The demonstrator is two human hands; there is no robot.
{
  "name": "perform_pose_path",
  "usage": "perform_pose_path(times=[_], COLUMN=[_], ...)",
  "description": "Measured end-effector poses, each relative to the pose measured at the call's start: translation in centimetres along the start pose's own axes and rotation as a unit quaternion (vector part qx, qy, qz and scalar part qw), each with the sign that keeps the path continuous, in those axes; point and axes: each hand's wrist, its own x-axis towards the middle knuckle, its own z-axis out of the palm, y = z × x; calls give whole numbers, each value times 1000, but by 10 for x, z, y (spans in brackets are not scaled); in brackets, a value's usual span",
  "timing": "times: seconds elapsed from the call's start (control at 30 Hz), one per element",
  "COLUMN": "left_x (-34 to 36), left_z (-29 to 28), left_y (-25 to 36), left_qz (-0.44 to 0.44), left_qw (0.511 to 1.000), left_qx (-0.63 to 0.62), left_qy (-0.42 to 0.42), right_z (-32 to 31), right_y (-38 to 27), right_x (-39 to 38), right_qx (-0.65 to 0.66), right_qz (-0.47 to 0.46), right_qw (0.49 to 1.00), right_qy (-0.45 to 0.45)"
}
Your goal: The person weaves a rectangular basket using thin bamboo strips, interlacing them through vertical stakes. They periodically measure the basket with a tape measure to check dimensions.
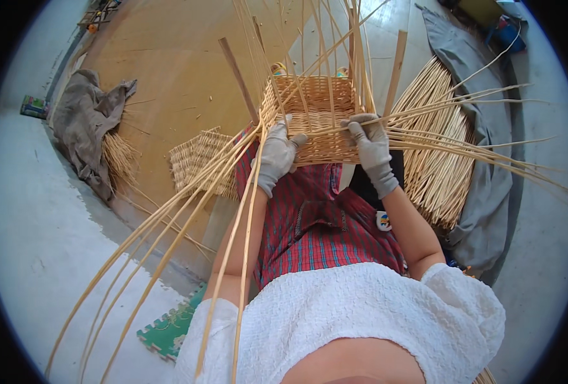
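Note:
A half-woven wicker basket (312, 112) rests on my lap, over a red checked cloth (316, 217). Long loose willow rods (168, 237) stick out of it to the lower left, upward and to the right. My left hand (276, 157), in a grey glove, presses on the basket's near left corner with its fingers closed around the weave. My right hand (372, 150), also gloved, grips the near right edge where a bundle of rods (463, 109) runs off to the right. Two flat wooden slats (239, 77) stand up from the basket's corners.
A small flat woven panel (197, 160) lies on the wooden board to the left. A grey cloth (85, 125) covers a bundle of rods at far left. A big sheaf of willow rods (434, 160) lies on a grey sheet to the right. A green foam mat (172, 329) sits below.

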Motion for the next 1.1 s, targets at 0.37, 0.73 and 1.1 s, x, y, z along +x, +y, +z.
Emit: perform_pose_path(times=[0.37, 0.73, 1.1], left_x=[15, 27, -18], left_z=[13, 25, 36], left_y=[-24, -38, -6], left_qz=[35, 126, 232], left_qw=[975, 977, 928], left_qx=[-214, -151, 45], left_qy=[53, 87, 289], right_z=[122, 23, 14], right_y=[-57, 2, -13], right_x=[93, -36, 13], right_qx=[-510, -364, 22], right_qz=[-248, -208, -65], right_qw=[820, 900, 993], right_qy=[-74, -122, -98])
